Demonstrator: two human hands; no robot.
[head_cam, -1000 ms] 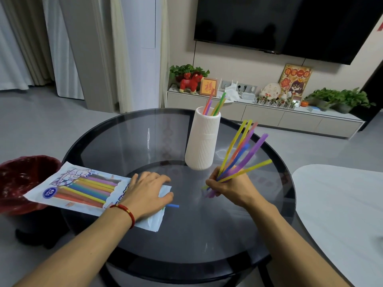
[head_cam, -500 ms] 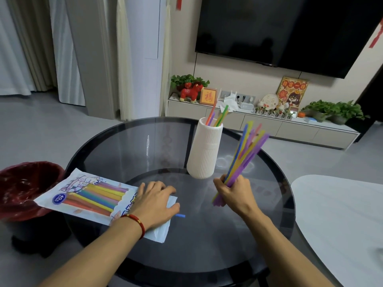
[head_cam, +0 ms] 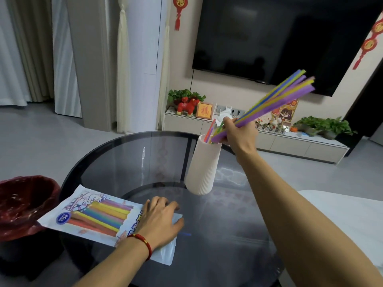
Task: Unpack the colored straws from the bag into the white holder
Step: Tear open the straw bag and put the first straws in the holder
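Gripping a bundle of colored straws [head_cam: 267, 106] near its lower end, the right hand [head_cam: 238, 134] has fingers curled round it just above the white holder [head_cam: 204, 168]; lower tips sit at the holder's mouth, long ends fanning up and away. Straws: judged light, thin, smooth, springy, prone to splay and slip; best held low and snug. Holder: tall, narrow, probably tippable. Left hand [head_cam: 159, 218], fingers spread, presses the bag [head_cam: 93, 214] flat on the desk [head_cam: 217, 235], nearer than the holder; more straws remain inside.

round glass table [head_cam: 124, 162], straw bag [head_cam: 93, 216], white holder [head_cam: 202, 168]
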